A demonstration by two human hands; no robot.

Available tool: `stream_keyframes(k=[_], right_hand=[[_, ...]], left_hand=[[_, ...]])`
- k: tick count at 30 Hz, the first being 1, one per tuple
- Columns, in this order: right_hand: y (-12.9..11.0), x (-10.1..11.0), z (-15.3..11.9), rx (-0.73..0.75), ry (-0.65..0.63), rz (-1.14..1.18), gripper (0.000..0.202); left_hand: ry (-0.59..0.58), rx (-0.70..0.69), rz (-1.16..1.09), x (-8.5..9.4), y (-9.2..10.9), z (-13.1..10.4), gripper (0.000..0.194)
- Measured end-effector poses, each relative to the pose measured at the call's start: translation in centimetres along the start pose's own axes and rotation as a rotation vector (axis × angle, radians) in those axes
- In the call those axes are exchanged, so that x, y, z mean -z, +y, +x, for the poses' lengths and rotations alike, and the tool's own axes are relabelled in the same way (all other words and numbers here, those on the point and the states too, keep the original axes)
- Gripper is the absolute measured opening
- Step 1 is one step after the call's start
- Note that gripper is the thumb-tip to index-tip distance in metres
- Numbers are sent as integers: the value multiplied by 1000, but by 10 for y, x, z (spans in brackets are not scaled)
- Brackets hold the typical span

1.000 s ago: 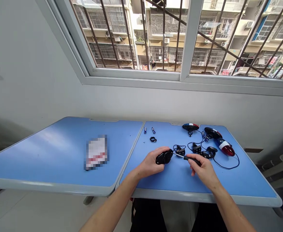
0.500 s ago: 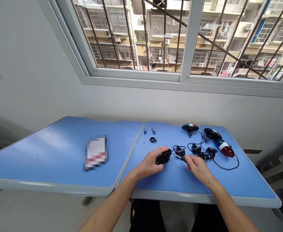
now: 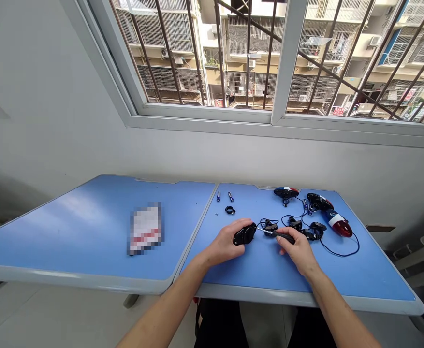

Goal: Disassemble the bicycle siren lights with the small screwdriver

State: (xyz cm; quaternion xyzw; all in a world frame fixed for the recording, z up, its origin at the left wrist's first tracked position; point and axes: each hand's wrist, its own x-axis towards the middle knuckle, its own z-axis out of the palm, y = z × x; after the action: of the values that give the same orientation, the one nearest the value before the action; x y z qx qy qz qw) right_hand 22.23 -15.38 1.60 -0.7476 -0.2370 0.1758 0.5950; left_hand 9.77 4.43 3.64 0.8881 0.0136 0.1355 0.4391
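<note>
The person's left hand (image 3: 224, 245) is wrapped round a black case (image 3: 243, 235); right of the case, the right hand (image 3: 299, 250) pinches a screwdriver (image 3: 283, 236), its tip at the case. Behind the case lies a ring (image 3: 229, 213).

Behind the black rounded housing (image 3: 244, 235) and slightly left lies a black ring-shaped clamp (image 3: 229, 210), two small blue cylinders (image 3: 218, 196) farther back; right of the housing, a black-handled metal screwdriver (image 3: 277, 235), then a blue-white-red egg-shaped unit (image 3: 338, 223); well left, a pale flat packet (image 3: 145, 227)
</note>
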Motion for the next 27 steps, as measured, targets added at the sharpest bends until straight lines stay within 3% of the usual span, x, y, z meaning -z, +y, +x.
stream_keyframes(k=[5,9,22,27], right_hand=[[-6,-5,-3,-126,-27,274,45],[-10,-4,-3,-162,-92,189,45],[8,0,-1,371,27,-175,26],[11,1,-2,619,-82,-333,34]], left_hand=[[0,5,27,1,1,0,69],[2,-28,59,1,1,0,69],[-7,-110,115,2,1,2,72],[28,-111,97,1,0,1,71]])
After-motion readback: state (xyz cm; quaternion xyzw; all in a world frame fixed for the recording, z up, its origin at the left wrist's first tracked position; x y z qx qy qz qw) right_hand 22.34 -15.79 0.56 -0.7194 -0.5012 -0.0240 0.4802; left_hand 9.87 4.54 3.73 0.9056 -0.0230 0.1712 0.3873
